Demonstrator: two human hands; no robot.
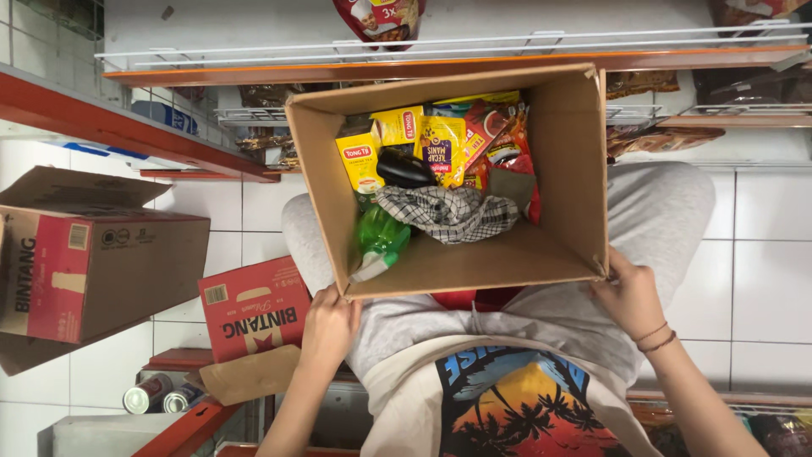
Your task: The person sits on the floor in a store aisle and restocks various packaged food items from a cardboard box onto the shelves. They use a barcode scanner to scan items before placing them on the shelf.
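Open cardboard box (474, 262) rests on the person's lap, frame centre. Left hand (328, 326) at 7 o'clock corner, right hand (628, 294) at 4 o'clock corner, fingers curled onto the box edges. Box partly filled: one checked cloth (448, 211), one green spray bottle (381, 237), several yellow packets (397, 140); room remains

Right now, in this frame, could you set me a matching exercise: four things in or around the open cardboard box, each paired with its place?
Things:
1. green plastic spray bottle
2. black-and-white checked cloth
3. red printed carton
4. two metal cans

Places:
A. on the floor, bottom left of the view
B. inside the open brown cardboard box, middle
C. outside the box, beside the left hand
D. inside the box, at its left wall

Pairs: 1-D, 2-B, 3-C, 4-A
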